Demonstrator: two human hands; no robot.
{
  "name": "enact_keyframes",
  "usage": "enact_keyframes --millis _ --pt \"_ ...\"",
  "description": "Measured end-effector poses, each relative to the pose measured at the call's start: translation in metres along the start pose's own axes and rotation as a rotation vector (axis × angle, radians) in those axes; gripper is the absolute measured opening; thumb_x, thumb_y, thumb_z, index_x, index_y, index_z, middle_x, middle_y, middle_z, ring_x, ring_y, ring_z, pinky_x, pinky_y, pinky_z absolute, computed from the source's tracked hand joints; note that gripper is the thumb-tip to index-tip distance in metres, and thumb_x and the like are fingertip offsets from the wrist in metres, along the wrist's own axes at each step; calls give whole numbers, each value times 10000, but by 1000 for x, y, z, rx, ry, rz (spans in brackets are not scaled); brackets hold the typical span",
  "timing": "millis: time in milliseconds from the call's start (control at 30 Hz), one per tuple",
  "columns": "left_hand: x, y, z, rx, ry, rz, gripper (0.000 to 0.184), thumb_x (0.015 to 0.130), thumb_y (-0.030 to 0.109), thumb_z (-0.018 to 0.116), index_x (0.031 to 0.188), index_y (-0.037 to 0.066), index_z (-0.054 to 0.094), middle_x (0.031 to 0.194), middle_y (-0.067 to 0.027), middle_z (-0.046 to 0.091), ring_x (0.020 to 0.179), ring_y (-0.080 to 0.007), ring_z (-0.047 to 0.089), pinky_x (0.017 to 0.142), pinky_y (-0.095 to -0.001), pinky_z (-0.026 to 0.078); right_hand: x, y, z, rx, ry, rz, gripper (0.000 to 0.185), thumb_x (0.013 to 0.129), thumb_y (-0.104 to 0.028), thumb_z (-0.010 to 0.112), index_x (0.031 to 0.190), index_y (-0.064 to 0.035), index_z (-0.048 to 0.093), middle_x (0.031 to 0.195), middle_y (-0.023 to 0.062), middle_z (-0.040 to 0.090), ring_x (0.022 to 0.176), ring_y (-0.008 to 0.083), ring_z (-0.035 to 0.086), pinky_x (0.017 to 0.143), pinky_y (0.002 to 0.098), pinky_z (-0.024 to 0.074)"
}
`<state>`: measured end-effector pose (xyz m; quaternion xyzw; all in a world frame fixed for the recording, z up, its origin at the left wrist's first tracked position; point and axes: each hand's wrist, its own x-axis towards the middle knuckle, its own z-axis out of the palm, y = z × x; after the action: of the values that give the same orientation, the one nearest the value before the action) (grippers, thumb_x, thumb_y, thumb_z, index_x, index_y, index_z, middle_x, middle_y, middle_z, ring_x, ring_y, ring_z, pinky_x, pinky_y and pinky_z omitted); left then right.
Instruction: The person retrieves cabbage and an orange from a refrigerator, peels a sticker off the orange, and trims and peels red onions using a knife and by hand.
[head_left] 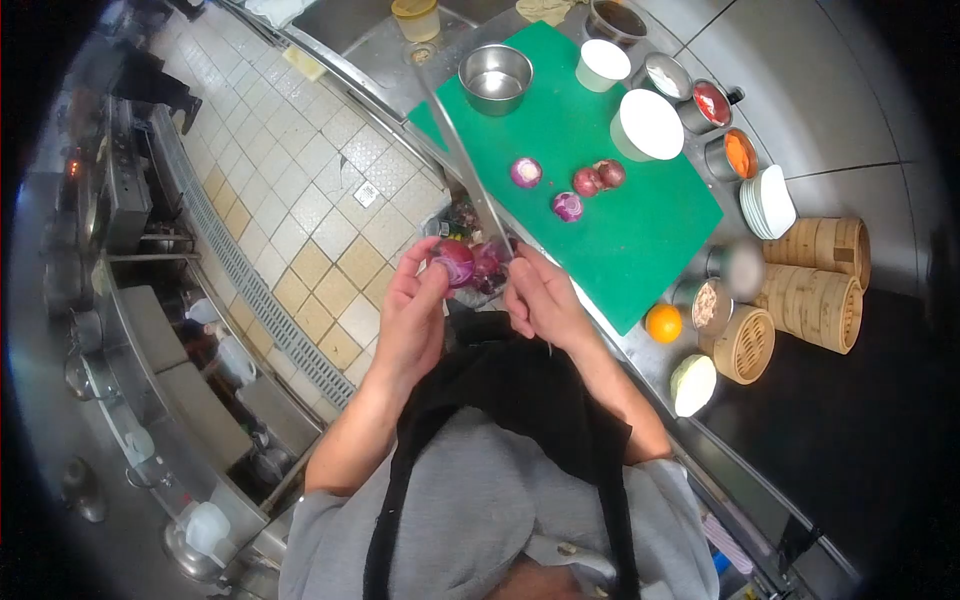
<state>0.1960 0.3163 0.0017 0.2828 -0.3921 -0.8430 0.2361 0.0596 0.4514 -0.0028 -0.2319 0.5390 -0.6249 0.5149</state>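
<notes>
My left hand (417, 308) grips a red onion (455, 262) between thumb and fingers, above the floor beside the counter edge. My right hand (545, 300) is closed on a knife (465, 160), whose long blade points up and away to the left. Dark purple onion skin (488, 262) shows between the onion and my right fingers; whether it is still attached I cannot tell. On the green cutting board (640, 265) lie a peeled-looking onion (526, 172), a cut-ended onion (567, 206) and darker red onions (587, 181) touching each other.
A steel bowl (496, 80) and white tubs (647, 126) stand on the board. Along its far side are containers of food (740, 154), stacked white dishes (768, 203), bamboo steamers (815, 300), an orange (663, 323) and a cabbage piece (693, 386). Below my hands, a bag (437, 228) holds scraps.
</notes>
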Motion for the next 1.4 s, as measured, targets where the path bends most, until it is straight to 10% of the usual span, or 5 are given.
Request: enact_keyframes --millis 200,467,1400 --pt "7 12 -26 -320 -206 -234 389 1013 351 559 1283 72 550 1177 -75 666 1061 -172 644 861 -315 499 3 -2 -2 -105 -8 62 448 1081 -329 387 1419 -34 381 599 -23 433 435 71 407 419 221 344" --pt "15 24 -21 -275 17 -291 304 1005 263 591 1269 123 538 1149 -18 674 1023 -146 659 821 -278 486 -3 -15 -1 -185 -146 55 645 1073 -277 418 1600 -155 66 776 30 487 522 72 433 473 216 391" --pt "16 9 6 -410 0 -239 304 1034 221 474 1301 76 496 1229 -119 649 1100 -263 658 923 -413 533 6 -35 10 -359 -172 11 655 1043 -171 476 1595 -127 126 811 58 593 532 90 504 500 230 435"
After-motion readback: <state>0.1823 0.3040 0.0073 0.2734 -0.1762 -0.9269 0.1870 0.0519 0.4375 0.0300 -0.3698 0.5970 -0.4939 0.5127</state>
